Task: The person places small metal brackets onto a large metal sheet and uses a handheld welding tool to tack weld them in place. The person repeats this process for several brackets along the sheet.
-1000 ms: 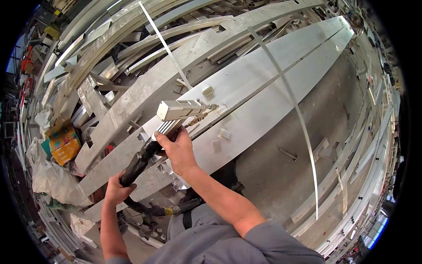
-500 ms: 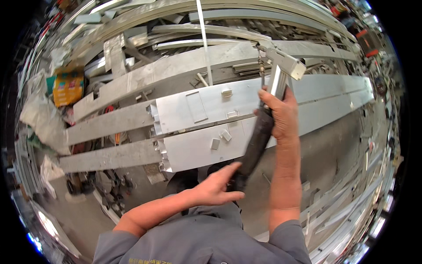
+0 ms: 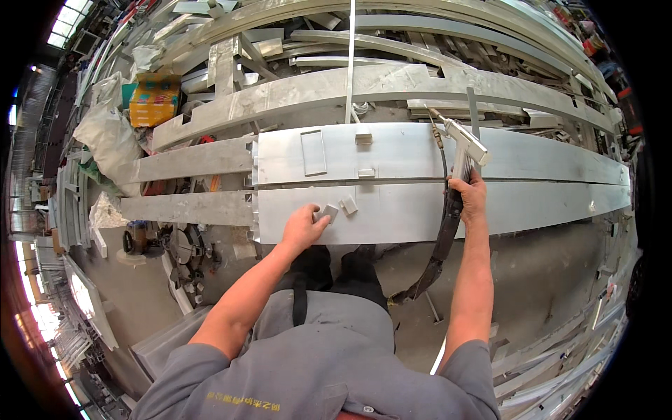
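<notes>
Left hand (image 3: 302, 227) reaching forward, fingers curled down (arm bare), right hand (image 3: 470, 196) raised, grip closed tight.

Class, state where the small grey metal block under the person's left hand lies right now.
In the head view, the small grey metal block lies on the long metal panel, left of centre, touching the left hand, beside another small block.

The person wears a grey short-sleeved work shirt with a collar, a dark button at the neck and small yellow lettering across the chest. Both forearms are bare from the sleeve hems down to the fingers; left hand (image 3: 302, 225) and right hand (image 3: 473, 196) are ungloved. Dark trousers and dark shoes show below.
</notes>
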Tool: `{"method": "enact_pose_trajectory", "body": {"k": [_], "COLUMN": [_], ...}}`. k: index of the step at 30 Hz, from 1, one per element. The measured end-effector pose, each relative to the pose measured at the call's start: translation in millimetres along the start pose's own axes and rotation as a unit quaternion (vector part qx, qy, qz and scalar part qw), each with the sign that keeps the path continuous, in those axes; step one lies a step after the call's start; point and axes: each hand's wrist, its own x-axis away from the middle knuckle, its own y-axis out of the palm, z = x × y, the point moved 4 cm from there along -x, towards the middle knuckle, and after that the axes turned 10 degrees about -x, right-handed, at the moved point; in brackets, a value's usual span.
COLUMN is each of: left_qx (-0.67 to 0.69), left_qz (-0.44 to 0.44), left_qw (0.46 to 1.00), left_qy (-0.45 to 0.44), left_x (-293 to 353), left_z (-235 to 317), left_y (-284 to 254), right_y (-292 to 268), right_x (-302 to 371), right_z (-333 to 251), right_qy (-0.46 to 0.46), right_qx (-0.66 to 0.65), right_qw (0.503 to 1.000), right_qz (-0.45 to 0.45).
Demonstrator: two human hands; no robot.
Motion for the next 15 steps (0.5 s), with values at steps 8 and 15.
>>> {"method": "enact_pose_trajectory", "body": {"k": [8,15], "left_qx": [-0.046,-0.087], "left_qz": [0.067,0.001], "left_qw": [0.997,0.996], "left_qy": [-0.008,0.015], "left_x": [-10,-12], "left_z": [-28,-43], "left_y": [-4,-30], "right_y": [-25,64], "right_x": [-8,69], "right_z": [12,43], "right_qy": [-0.118,-0.300], "right_qx": [0.098,0.401], "right_qw": [0.988,0.865], "right_qz": [0.033,-0.032]}}
